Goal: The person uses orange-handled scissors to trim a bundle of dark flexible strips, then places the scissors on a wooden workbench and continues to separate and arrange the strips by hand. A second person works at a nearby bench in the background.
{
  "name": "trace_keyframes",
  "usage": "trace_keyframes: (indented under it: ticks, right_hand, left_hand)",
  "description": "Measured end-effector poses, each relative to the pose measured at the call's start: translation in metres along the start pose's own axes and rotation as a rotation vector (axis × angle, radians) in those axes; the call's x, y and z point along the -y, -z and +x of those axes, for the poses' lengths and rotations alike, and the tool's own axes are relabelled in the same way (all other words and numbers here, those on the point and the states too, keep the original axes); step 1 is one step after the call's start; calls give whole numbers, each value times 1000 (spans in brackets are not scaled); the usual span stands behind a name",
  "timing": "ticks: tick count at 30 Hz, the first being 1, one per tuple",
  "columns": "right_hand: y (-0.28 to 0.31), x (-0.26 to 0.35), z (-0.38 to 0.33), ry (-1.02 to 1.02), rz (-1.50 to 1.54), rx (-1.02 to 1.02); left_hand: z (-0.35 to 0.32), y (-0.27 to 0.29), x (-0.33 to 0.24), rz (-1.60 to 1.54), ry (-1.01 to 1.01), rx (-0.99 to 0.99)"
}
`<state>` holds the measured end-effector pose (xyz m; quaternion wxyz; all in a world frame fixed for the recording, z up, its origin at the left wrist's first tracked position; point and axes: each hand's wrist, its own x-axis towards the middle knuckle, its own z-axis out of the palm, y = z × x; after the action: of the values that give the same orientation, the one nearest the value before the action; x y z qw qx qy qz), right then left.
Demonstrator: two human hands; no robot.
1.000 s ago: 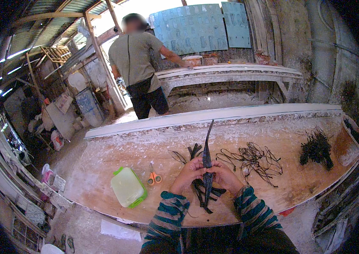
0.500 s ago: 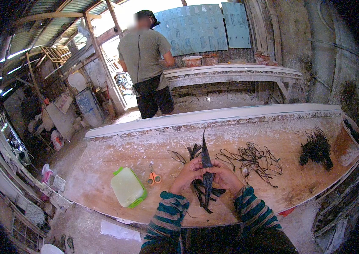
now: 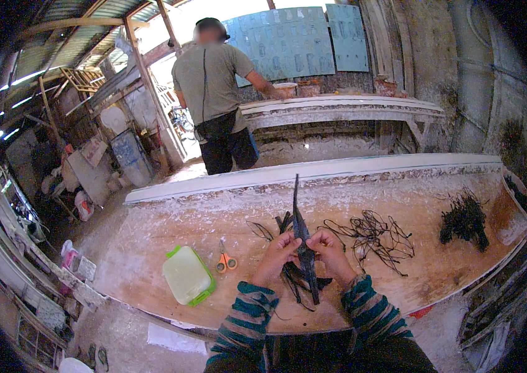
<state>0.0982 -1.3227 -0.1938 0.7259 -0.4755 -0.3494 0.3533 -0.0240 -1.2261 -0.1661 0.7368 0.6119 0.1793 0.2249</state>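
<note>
Two hands: left hand (image 3: 274, 256) and right hand (image 3: 333, 253) close together, both pinching the black strip (image 3: 305, 258) near its middle.
Forearms (image 3: 246, 314): reaching over the counter's (image 3: 145, 233) near edge, angled toward each other.
Black strip: above the counter's near half, tips toward its far and near edges; whether the lower tip touches down is hard to tell.
Left of the hands: orange-handled scissors (image 3: 227, 263), green-rimmed box (image 3: 187, 275).
Toward the right edge: dark cord tangle (image 3: 372, 233), black bundle (image 3: 464, 222).
</note>
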Motion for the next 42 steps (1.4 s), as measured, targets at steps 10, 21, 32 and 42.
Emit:
trace_keyframes:
  ticks: [10,21,32,42]
  right_hand:
    - [1,-7,0,141,-267,40]
    - [-2,5,-2,13,-84,-54]
    - [2,-2,3,120,-96,-101]
    - [6,-11,5,65,-260,93]
  left_hand:
    - [13,12,21,-48,-17,-109]
    - [8,9,18,38,2,17]
    - [6,6,16,84,44,111]
    - [8,3,17,45,-53,-78]
